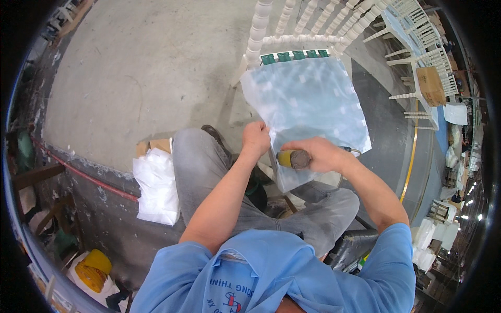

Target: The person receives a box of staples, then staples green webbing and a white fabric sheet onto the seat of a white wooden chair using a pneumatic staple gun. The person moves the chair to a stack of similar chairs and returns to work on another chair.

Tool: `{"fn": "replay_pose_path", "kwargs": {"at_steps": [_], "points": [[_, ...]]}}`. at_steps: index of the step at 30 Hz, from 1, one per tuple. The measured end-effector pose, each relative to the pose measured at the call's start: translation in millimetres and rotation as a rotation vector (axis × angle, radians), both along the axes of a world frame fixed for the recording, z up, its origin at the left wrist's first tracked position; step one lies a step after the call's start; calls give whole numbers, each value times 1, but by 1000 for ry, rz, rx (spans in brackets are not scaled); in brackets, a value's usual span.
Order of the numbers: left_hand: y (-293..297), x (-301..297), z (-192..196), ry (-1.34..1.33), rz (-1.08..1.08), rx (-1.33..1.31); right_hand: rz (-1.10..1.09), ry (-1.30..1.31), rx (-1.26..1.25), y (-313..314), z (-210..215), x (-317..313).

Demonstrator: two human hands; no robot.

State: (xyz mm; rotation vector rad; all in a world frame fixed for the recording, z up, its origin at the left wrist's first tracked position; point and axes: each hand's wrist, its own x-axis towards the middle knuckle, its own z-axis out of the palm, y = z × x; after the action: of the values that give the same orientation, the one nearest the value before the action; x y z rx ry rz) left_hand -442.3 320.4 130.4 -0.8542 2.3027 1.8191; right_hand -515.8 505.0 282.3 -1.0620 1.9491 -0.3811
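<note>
Pinching the edge of a clear plastic bag (305,99) with the left hand (255,138), fingers closed on the film. Gripping a yellow-handled tool (293,158) in the right hand (321,154), fist closed around it. Draped over a white chair (292,39), just above the knees (likely light, limp, slippery; best held at the edge).

My left hand (255,139) pinched a thin, glossy, see-through plastic bag (305,107), crinkly and slick. My right hand (319,154) gripped a tool (293,159) with a dull yellow handle and scuffed grey end. The chair (308,39) behind looked smooth, white-painted; the floor (141,73) was rough, matt concrete.
</note>
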Motion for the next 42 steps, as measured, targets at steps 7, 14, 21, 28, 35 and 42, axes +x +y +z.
{"fn": "replay_pose_path", "kwargs": {"at_steps": [7, 14, 21, 28, 35, 42], "points": [[-11, 3, -10, 34, 244, 288, -132, 44, -193, 20, 11, 10], [-11, -22, 24, -119, 321, 147, -471, -76, -205, 59, 49, 23], [-24, -33, 21, 105, 39, 251, -522, 0, -284, 90, 52, 36], [-27, -42, 14, 45, 164, 422, -653, -89, -233, 103, 46, 41], [-33, -67, 23, 71, 225, 95, -645, -102, -224, 93, 50, 39], [-41, -58, 22, 95, 238, 492, -716, -168, -215, 96, 49, 38]]}}
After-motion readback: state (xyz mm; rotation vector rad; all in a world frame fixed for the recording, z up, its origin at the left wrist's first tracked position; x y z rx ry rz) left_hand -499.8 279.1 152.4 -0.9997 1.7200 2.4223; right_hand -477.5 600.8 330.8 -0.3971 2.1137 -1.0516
